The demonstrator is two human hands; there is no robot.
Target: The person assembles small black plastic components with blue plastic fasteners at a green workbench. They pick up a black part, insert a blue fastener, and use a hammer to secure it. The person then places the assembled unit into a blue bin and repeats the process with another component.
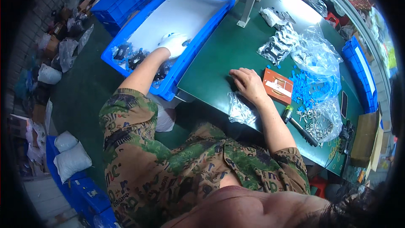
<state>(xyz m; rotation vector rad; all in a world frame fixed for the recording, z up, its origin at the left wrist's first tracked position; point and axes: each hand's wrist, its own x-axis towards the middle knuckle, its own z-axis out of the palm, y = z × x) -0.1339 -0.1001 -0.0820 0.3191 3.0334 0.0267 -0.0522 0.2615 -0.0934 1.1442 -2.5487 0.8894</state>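
My left hand [174, 44], in a white glove, reaches into a long blue crate [179, 74] lined with white sheet. Its fingers blur into the white, and a small dark and blue bit shows beside them; I cannot tell whether they grip it. Black parts in clear bags [136, 59] lie at the crate's near end. My bare right hand [248, 83] rests palm down on the green table [213, 69], fingers loosely apart and holding nothing. Right of it lies an orange-brown box [278, 86]; a clear bag of small parts [241, 109] is just below it.
Blue caps [304, 86] and silver metal pieces [316, 122] are heaped at the right, near a black-handled screwdriver-like tool [301, 128]. Bagged black parts [279, 44] lie farther back. A metal post [250, 2] stands on the table. A phone [344, 104] lies near the right edge.
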